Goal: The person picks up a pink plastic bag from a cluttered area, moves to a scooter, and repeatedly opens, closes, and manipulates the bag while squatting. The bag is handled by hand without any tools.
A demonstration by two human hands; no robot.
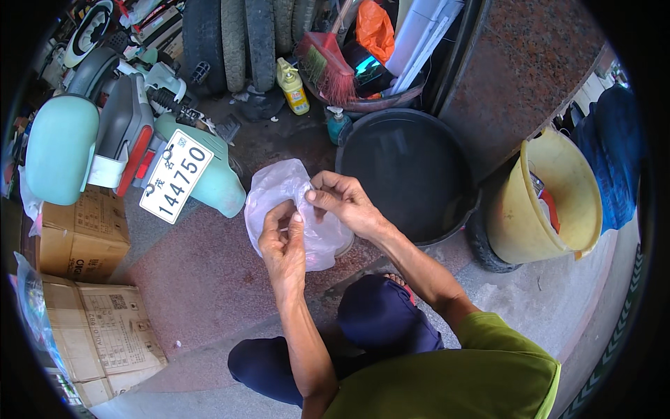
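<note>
A thin, translucent whitish plastic bag (269, 192) hangs between my two hands, in front of my bent knees. My left hand (284, 241) pinches its near side, thumb against curled fingers. On the far right side of the bag, my right hand (347, 202) pinches a bunched part of the film between thumb and fingers. The hands are close together but apart. Whether anything lies inside the bag cannot be made out. Just right of the bag a wide, round black basin (408, 171) stands on the floor.
A pale green scooter rear (202, 167) with a white plate juts in from the left, above cardboard boxes (105, 335). Tyres (234, 42), a yellow bottle (292, 87), a teal pump bottle (339, 126) and a red broom (328, 63) stand behind. A cream bucket (513, 209) is at right.
</note>
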